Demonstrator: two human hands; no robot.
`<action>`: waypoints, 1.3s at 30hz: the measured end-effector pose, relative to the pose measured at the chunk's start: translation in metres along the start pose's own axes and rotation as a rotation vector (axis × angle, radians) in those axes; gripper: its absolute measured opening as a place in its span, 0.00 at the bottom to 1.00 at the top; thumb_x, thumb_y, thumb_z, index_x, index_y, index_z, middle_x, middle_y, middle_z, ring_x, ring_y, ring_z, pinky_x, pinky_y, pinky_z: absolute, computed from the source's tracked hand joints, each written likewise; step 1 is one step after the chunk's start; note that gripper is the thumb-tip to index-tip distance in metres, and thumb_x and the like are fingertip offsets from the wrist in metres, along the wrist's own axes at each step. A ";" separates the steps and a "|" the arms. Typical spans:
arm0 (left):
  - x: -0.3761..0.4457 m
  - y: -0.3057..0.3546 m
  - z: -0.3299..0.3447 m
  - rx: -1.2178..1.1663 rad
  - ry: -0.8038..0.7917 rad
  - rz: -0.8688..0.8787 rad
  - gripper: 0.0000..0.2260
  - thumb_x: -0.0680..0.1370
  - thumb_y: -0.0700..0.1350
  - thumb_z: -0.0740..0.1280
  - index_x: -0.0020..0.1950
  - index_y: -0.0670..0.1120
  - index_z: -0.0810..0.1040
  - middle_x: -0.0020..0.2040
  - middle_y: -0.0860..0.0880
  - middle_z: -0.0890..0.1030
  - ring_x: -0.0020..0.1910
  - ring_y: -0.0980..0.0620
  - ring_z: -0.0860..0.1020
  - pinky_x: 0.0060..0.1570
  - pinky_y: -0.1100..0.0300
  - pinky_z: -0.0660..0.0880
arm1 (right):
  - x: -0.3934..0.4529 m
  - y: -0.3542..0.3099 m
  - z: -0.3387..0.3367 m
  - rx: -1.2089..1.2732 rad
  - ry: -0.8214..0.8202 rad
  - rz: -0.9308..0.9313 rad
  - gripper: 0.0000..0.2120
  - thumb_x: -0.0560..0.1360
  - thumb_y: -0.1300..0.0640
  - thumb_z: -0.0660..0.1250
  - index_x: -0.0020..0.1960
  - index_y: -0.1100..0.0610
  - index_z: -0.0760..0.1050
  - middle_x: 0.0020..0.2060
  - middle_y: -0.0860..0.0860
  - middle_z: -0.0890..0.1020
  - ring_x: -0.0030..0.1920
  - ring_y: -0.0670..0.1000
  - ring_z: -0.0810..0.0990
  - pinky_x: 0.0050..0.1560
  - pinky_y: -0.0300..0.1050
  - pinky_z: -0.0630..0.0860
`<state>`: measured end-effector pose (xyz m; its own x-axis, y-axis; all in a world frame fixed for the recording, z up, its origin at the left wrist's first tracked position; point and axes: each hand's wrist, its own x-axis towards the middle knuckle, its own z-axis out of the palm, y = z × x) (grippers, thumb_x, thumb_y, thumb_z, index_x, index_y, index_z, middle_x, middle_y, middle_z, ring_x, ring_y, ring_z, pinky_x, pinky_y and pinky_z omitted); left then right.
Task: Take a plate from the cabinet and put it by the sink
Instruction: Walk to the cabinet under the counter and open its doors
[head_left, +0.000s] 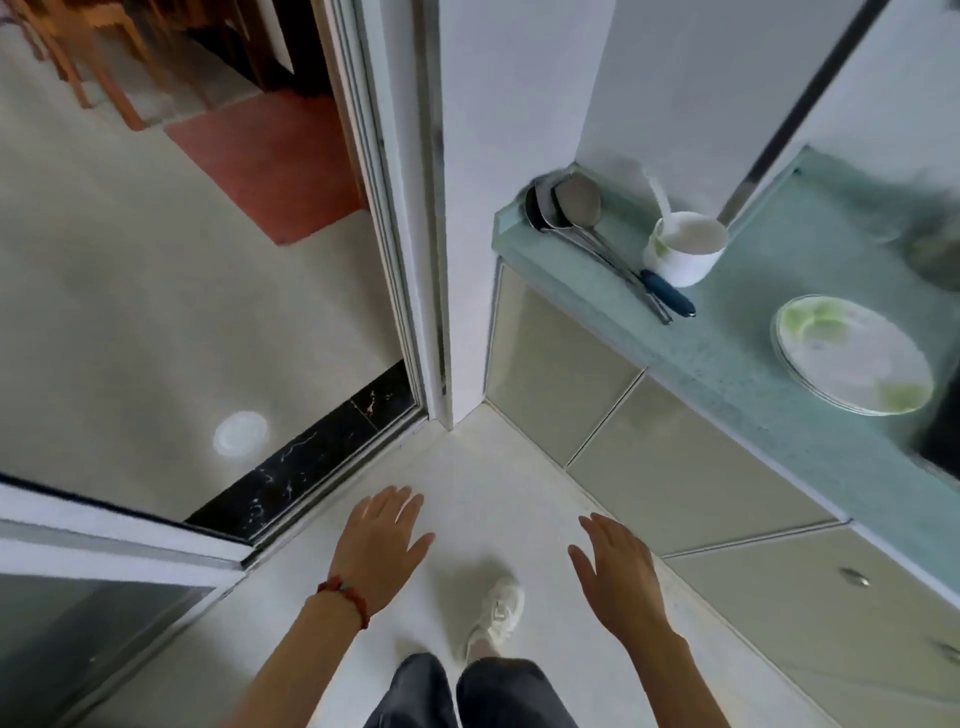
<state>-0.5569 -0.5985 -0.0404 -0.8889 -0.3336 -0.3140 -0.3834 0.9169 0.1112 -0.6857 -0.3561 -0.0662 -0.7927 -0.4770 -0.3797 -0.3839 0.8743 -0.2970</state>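
Observation:
A white plate with green leaf marks (852, 354) lies flat on the pale green counter (727, 358) at the right. Under the counter run beige cabinet doors (691, 467), all closed. My left hand (379, 545), with a red bead bracelet on the wrist, hovers open over the white floor, palm down. My right hand (618, 571) is also open with fingers spread, low in front of the cabinet doors. Both hands hold nothing and are well below and left of the plate. The sink is not clearly visible.
A white cup with a green print (683, 249) and several ladles with one blue handle (597, 234) lie at the counter's left end. A sliding door frame (405, 260) and black threshold (311, 457) open to another room on the left. My shoe (496, 613) is on the floor.

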 end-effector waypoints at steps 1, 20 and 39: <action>0.014 0.008 -0.002 0.014 -0.018 0.038 0.36 0.78 0.57 0.35 0.50 0.44 0.82 0.47 0.46 0.85 0.47 0.47 0.83 0.42 0.51 0.81 | 0.005 0.007 -0.004 0.015 0.013 0.030 0.22 0.79 0.47 0.52 0.71 0.52 0.60 0.72 0.50 0.64 0.72 0.50 0.60 0.73 0.46 0.54; 0.226 0.097 -0.027 0.090 -0.150 0.557 0.39 0.71 0.65 0.30 0.71 0.46 0.59 0.74 0.46 0.62 0.73 0.49 0.57 0.72 0.52 0.54 | 0.092 0.061 -0.039 0.228 0.132 0.433 0.21 0.79 0.50 0.53 0.70 0.55 0.61 0.72 0.51 0.65 0.72 0.50 0.60 0.71 0.47 0.55; 0.375 0.197 0.019 -1.409 -0.519 -0.127 0.10 0.75 0.40 0.65 0.56 0.49 0.75 0.54 0.47 0.81 0.53 0.51 0.78 0.50 0.58 0.76 | 0.264 0.067 -0.045 1.646 0.625 0.842 0.10 0.76 0.63 0.62 0.57 0.58 0.74 0.50 0.54 0.82 0.50 0.52 0.80 0.52 0.46 0.76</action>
<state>-0.9612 -0.5387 -0.1537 -0.7627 -0.0035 -0.6467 -0.6372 -0.1665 0.7525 -0.9416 -0.4196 -0.1463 -0.6791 0.3678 -0.6353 0.5733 -0.2747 -0.7719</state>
